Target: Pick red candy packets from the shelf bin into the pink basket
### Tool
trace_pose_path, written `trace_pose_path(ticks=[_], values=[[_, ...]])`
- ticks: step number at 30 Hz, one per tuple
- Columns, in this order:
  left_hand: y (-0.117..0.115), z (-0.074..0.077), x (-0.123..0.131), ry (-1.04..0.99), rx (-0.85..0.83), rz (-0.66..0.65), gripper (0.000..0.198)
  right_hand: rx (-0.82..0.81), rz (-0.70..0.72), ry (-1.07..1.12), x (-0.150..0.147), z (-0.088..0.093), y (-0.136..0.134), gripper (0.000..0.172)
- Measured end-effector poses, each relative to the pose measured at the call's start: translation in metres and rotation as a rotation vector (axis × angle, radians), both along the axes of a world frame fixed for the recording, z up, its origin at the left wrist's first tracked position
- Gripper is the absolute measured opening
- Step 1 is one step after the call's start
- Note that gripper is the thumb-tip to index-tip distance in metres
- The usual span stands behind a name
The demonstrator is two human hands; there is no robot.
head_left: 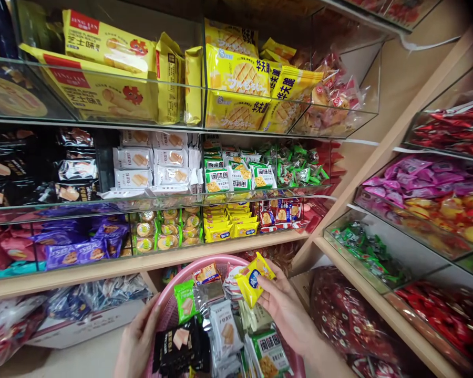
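The right hand [286,307] has a yellow packet [254,279] pinched between thumb and fingers, nearly closed on its edge, above the one o'clock part of a pink basket [172,286]. The basket sits at six o'clock in the head view. The left hand [139,333] is at the basket's nine o'clock, its fingers slightly bent against the rim; whether they close round it one cannot tell.

Inside the basket, a green packet [185,301] lies at ten o'clock, an orange packet [206,273] near eleven, black packets [178,349] at eight and a green-and-white packet [271,354] at four, with white packets [224,328] in the middle. Straight up at twelve o'clock from the basket, similar yellow packs [231,224] fill a shelf tray; purple packs [78,247] lie toward ten, and a dark red bag [349,310] stands at three.
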State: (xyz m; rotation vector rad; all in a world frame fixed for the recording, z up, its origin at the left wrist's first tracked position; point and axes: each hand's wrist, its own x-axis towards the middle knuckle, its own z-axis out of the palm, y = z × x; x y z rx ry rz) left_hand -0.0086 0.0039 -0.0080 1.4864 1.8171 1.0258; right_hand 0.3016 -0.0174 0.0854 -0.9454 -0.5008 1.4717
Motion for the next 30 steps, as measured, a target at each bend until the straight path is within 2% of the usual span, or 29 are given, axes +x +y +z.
trace_pose_path(ticks=[3, 10, 15, 17, 21, 26, 30], values=[[0.000, 0.000, 0.001, -0.019, -0.010, -0.002, 0.059, -0.020, 0.009, -0.026, -0.004, -0.002, -0.009, 0.059], [-0.002, 0.005, 0.006, -0.031, 0.003, -0.030, 0.056, -0.138, 0.166, -0.075, -0.022, -0.005, -0.045, 0.047], [-0.004, 0.006, 0.010, -0.065, 0.010, -0.038, 0.055, -0.296, 0.230, -0.062, -0.041, -0.004, -0.073, 0.050], [-0.005, 0.006, 0.010, -0.084, 0.014, -0.044, 0.054, -0.336, 0.267, -0.052, -0.048, -0.006, -0.081, 0.046], [-0.007, 0.005, 0.010, -0.106, 0.033, -0.057, 0.054, -0.395, 0.290, -0.102, -0.062, -0.024, -0.096, 0.035], [-0.007, 0.005, 0.010, -0.125, 0.042, -0.067, 0.054, -0.252, 0.266, -0.261, -0.083, -0.057, -0.111, 0.032], [-0.007, 0.006, 0.010, -0.135, 0.024, -0.059, 0.053, -0.189, 0.248, -0.326, -0.101, -0.065, -0.116, 0.030]])
